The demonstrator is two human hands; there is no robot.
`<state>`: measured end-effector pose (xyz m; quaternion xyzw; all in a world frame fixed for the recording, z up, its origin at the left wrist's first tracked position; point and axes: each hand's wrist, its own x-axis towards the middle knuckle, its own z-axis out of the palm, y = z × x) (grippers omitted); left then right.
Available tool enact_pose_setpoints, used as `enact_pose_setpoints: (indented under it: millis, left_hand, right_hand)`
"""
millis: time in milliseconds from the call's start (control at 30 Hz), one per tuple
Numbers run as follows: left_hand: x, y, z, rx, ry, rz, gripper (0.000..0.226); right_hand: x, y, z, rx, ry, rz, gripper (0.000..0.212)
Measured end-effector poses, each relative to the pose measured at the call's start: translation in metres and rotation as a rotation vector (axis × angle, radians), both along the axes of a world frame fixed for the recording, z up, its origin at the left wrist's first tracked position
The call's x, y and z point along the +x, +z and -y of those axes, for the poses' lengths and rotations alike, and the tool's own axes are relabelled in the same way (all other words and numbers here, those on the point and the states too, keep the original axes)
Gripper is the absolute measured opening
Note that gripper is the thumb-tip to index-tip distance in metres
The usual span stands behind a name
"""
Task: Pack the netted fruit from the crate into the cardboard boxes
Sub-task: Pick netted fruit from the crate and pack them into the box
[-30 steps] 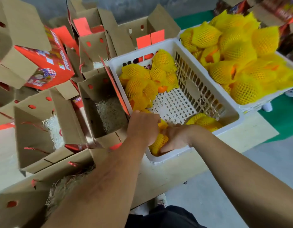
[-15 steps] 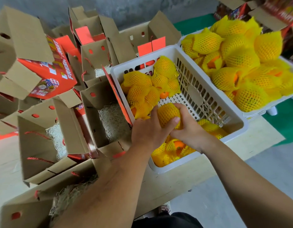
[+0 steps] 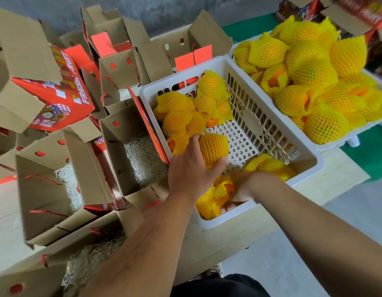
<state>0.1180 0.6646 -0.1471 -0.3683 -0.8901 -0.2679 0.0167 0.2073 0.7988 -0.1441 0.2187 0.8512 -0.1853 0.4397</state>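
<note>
A white plastic crate (image 3: 241, 213) holds netted fruit in yellow foam mesh: a cluster (image 3: 181, 112) at its far left, some at the near corner and right side. My left hand (image 3: 192, 170) grips one netted fruit (image 3: 213, 147) just above the crate's left side. Lower down, my right hand (image 3: 241, 185) is blurred in the near corner, and its fingers curl under another netted fruit (image 3: 221, 192). Open cardboard boxes lined with pale straw stand left of the crate, the nearest (image 3: 140, 159) beside my left hand.
A second white crate (image 3: 335, 142) heaped with netted fruit (image 3: 310, 69) sits at the right. More open boxes (image 3: 63, 185) and a red printed box (image 3: 57, 97) crowd the left side. Everything stands on a pale wooden bench (image 3: 224, 243); grey floor lies below right.
Both hands held one fruit above the crate; now my left hand grips it alone, further left. My right hand has dropped into the near corner among the fruit.
</note>
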Motion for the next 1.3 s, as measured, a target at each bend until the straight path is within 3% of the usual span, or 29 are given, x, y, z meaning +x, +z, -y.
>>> enact_pose_setpoints:
  millis: [100,167,300,367,467,533,600,733,833,900,1000,1033,1067,1133,1200,1300]
  left_hand:
    - [0.001,0.001,0.0,-0.003,0.01,0.018,0.083]
    - [0.002,0.002,0.001,0.005,0.029,0.056,0.082]
    - [0.005,0.009,0.007,0.069,0.01,0.181,0.078]
    - [0.007,0.019,0.019,0.226,-0.014,0.41,0.073]
    - [0.011,0.04,0.04,0.552,-0.042,0.856,0.058]
    - [0.011,0.053,0.064,0.667,-0.046,0.96,0.055]
    - [0.008,0.063,0.097,0.743,-0.012,1.005,0.057]
    - [-0.008,0.071,0.183,0.844,0.088,1.09,0.064]
    - [-0.009,0.071,0.25,0.92,0.175,1.09,0.068]
    - [-0.01,0.06,0.294,0.979,0.232,1.184,0.069]
    - [-0.007,0.042,0.358,1.052,0.386,1.474,0.04]
    - [-0.008,0.033,0.373,1.102,0.488,1.679,0.039]
    - [-0.006,0.024,0.384,1.126,0.574,1.772,0.047]
    - [-0.007,-0.001,0.406,1.156,0.702,1.742,0.045]
    - [-0.005,-0.013,0.414,0.905,0.757,1.577,0.03]
    - [-0.017,-0.027,0.411,0.734,0.848,1.636,0.022]
  right_hand:
    - [-0.002,-0.001,0.007,0.093,0.067,-0.035,0.1]
    - [0.004,-0.001,0.005,0.106,-0.03,-0.138,0.098]
    - [0.026,0.012,-0.001,-0.042,-0.413,-0.7,0.061]
    - [0.034,0.019,0.01,-0.118,-0.548,-0.936,0.067]
    - [0.041,0.029,0.045,-0.386,-0.734,-1.139,0.074]
    - [0.043,0.041,0.074,-0.516,-0.797,-1.209,0.079]
    - [0.038,0.051,0.104,-0.602,-0.796,-1.219,0.075]
    - [0.013,0.065,0.177,-0.837,-0.98,-1.28,0.033]
    - [0.001,0.065,0.239,-0.747,-0.947,-1.286,0.053]
    - [-0.006,0.058,0.276,-0.712,-0.897,-1.216,0.063]
    - [-0.015,0.043,0.326,-0.69,-0.833,-1.117,0.05]
    - [-0.017,0.036,0.341,-0.681,-0.84,-1.079,0.047]
    - [-0.019,0.027,0.355,-0.678,-0.86,-1.032,0.044]
    - [-0.022,0.011,0.375,-0.666,-0.869,-0.914,0.039]
    - [-0.03,0.0,0.383,-0.582,-0.789,-0.83,0.035]
    - [-0.05,-0.009,0.385,-0.446,-0.645,-0.723,0.036]
